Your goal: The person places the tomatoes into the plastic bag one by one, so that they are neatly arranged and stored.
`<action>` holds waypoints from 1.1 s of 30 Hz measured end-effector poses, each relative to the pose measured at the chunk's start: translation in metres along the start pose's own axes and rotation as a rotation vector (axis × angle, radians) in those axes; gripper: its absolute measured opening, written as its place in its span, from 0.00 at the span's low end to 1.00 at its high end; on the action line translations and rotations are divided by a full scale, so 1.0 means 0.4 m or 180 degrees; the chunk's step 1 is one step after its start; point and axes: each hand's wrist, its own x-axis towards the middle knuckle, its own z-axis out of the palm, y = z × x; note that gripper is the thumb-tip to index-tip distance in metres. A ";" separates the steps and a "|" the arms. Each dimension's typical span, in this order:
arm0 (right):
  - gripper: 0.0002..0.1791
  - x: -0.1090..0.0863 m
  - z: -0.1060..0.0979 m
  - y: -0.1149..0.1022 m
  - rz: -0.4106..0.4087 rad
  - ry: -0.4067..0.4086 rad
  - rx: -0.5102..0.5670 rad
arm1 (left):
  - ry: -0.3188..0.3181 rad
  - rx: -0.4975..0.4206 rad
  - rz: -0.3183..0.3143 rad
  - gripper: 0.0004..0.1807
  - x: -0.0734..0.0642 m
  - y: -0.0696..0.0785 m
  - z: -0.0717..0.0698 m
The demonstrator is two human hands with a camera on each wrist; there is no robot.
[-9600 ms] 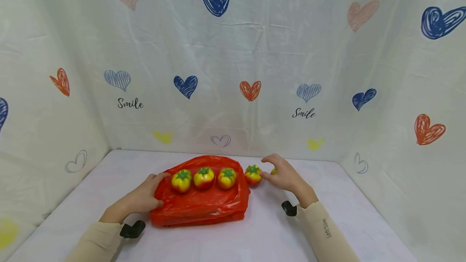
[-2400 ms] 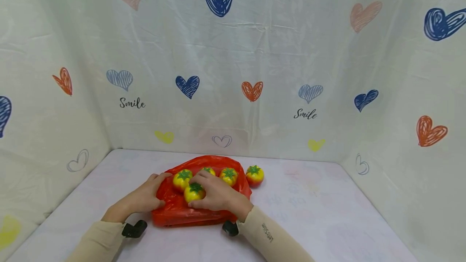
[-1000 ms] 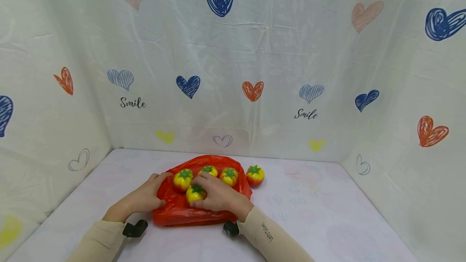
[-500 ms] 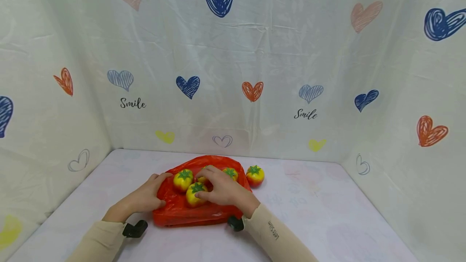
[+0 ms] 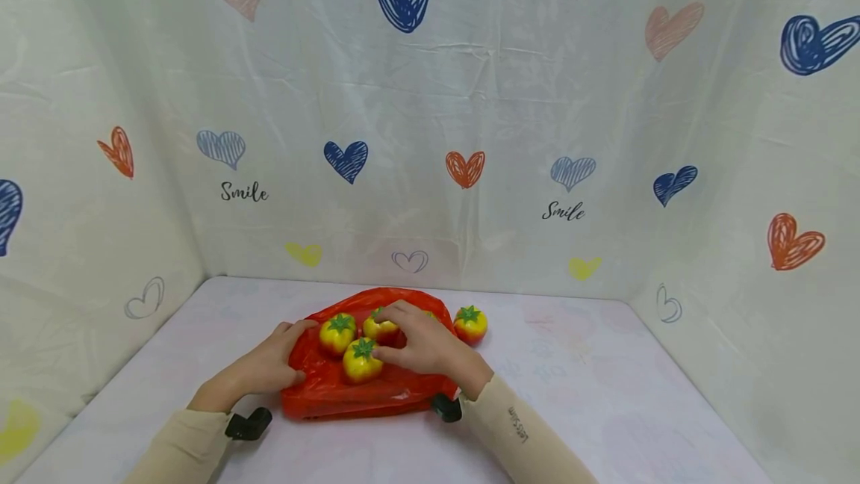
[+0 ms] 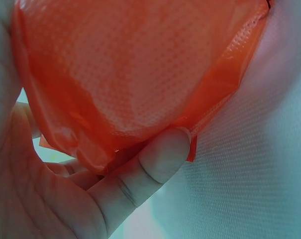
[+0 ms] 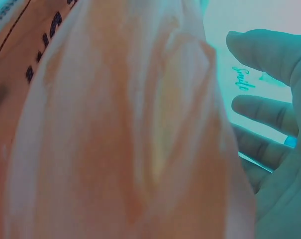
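Note:
A red plastic bag (image 5: 349,394) lies on the table with its mouth spread. Several yellow-and-red tomatoes with green star-shaped tops rest in it, including a front tomato (image 5: 363,361), a left tomato (image 5: 337,334) and a back tomato (image 5: 378,327). Another is mostly hidden behind my right hand. My left hand (image 5: 265,362) grips the bag's left edge; in the left wrist view its thumb (image 6: 162,157) presses on the red plastic (image 6: 125,74). Over the bag, my right hand (image 5: 430,342) hovers with fingers spread, thumb tip close beside the front tomato.
One more tomato (image 5: 470,325) stands on the white table (image 5: 571,387), just right of the bag. Pale curtains (image 5: 416,95) printed with hearts enclose the back and sides. Both wrists carry a small black device, such as the left device (image 5: 248,424).
My right hand earlier reached right of the bag, then brought a tomato to the bag's front. It has since released that tomato and drawn up and right. My left hand has kept its grip.

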 end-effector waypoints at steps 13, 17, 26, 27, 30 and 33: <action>0.30 -0.035 -0.030 0.042 0.0138 0.0068 -0.0012 | 0.0009 0.0012 0.0014 0.45 -0.003 0.002 -0.001; 0.28 -0.050 -0.039 0.068 0.0163 0.0132 0.0053 | 0.0011 0.0008 0.0003 0.45 -0.001 0.005 -0.001; 0.27 -0.086 -0.064 0.115 0.0380 0.0267 0.0061 | 0.0013 0.0032 0.0027 0.45 0.002 0.005 0.000; 0.27 -0.088 -0.067 0.120 0.0395 0.0283 0.0060 | 0.0014 0.0034 0.0030 0.45 0.002 0.005 0.000; 0.27 -0.093 -0.074 0.136 0.0427 0.0330 0.0058 | 0.0001 0.0026 0.0020 0.45 0.001 0.004 0.000; 0.26 -0.097 -0.085 0.148 0.0434 0.0372 0.0065 | -0.0013 0.0018 -0.0001 0.45 0.002 0.003 0.001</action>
